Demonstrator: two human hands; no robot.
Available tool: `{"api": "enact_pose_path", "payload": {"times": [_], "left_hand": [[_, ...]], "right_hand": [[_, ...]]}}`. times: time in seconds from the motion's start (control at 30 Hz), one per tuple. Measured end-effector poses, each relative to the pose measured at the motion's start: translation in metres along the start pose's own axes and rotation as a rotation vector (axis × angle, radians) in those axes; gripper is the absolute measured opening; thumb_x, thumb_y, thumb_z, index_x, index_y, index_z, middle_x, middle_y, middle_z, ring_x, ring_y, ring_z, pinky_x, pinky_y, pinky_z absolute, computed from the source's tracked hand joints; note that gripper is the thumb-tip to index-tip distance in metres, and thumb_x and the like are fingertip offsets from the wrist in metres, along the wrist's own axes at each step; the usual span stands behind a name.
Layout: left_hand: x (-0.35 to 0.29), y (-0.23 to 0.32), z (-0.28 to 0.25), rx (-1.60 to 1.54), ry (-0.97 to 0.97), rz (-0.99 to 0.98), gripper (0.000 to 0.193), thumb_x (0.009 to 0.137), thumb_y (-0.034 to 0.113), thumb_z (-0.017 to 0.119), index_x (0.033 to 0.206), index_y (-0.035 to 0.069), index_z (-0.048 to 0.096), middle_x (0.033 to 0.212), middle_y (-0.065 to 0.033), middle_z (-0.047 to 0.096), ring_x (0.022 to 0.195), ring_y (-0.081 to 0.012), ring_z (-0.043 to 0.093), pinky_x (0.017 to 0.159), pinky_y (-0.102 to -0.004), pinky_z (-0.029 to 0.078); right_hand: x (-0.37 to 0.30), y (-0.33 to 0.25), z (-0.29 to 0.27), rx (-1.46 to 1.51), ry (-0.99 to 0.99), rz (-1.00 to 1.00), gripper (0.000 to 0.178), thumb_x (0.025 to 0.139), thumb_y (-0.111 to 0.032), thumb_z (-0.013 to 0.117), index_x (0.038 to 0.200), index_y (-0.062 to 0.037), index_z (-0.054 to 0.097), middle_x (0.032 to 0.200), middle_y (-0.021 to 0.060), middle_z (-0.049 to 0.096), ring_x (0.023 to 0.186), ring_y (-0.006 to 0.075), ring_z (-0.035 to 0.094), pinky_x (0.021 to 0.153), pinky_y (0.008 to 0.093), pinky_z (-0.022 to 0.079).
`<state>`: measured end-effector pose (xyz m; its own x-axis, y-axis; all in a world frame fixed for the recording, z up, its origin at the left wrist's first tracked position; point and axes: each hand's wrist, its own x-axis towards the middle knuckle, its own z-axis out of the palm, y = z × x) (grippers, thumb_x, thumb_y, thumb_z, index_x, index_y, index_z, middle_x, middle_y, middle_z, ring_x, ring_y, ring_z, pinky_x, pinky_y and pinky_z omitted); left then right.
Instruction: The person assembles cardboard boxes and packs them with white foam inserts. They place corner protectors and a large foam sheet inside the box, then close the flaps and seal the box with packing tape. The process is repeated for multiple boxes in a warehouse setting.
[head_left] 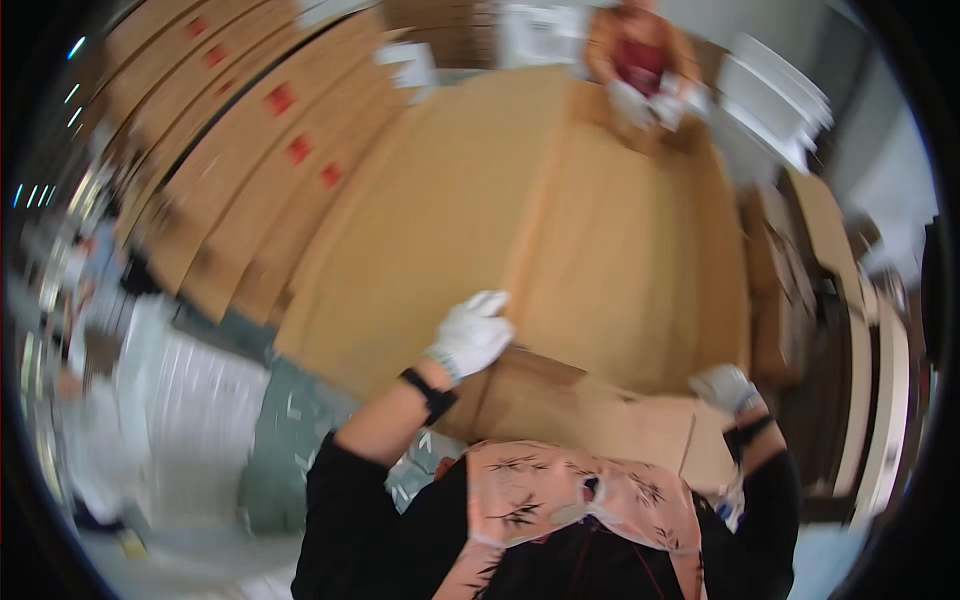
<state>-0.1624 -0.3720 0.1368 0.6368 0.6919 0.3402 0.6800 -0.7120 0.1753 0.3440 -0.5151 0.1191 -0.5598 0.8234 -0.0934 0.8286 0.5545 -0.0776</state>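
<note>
1. Pink cloth apron with a dark bamboo-leaf print (pixel 520 490), worn over black long sleeves (pixel 350 510), fills the lower middle of the head view, at the near end of the box.
2. Beyond it, the large open box of brown cardboard (pixel 620 270) stretches away from the person, with its broad flat left panel (pixel 430 200) spread out on one side and its narrow right wall (pixel 725 270) raised on the other.
3. At the box's near end, the left hand, in a white knit glove (pixel 473 335), is by the fold beside the left panel, its fingers slightly spread; whether they grip the cardboard, I cannot tell.
4. By the box's near right corner is the right hand, in a greyish-white glove (pixel 727 388), fingers bent; blur hides whether they are clamped on the edge.
5. Black bands (pixel 430 393) circle both wrists.
6. At the box's far end stands a co-worker in orange sleeves and a dark red apron (pixel 640 65), white-gloved hands (pixel 630 103) close together at its edge.
7. Left of the box leans a row of brown cardboard sheets with red marks (pixel 270 150); right of it stand folded cardboard pieces (pixel 850 350).
</note>
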Motion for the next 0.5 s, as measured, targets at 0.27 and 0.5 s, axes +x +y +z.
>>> {"api": "enact_pose_path", "payload": {"times": [0.27, 0.5], "left_hand": [[-0.019, 0.021, -0.023, 0.062, -0.239, -0.160, 0.028, 0.088, 0.035, 0.070, 0.098, 0.009, 0.076, 0.150, -0.0317, 0.043, 0.139, -0.0484, 0.040, 0.112, -0.0536, 0.038], [-0.025, 0.005, -0.031, 0.013, -0.114, -0.080, 0.024, 0.083, 0.032, 0.074, 0.088, 0.009, 0.076, 0.139, -0.0330, 0.053, 0.130, -0.0492, 0.049, 0.107, -0.0521, 0.044]], "right_hand": [[-0.029, -0.028, -0.028, 0.012, 0.744, 0.488, 0.033, 0.090, -0.034, 0.067, 0.112, -0.0094, 0.069, 0.097, 0.0134, 0.070, 0.097, 0.0344, 0.062, 0.085, 0.0446, 0.053], [-0.240, -0.002, -0.051, -0.811, 0.687, 1.583, 0.042, 0.094, -0.039, 0.066, 0.117, -0.0047, 0.070, 0.124, 0.0186, 0.067, 0.115, 0.0375, 0.062, 0.101, 0.0461, 0.049]]}}
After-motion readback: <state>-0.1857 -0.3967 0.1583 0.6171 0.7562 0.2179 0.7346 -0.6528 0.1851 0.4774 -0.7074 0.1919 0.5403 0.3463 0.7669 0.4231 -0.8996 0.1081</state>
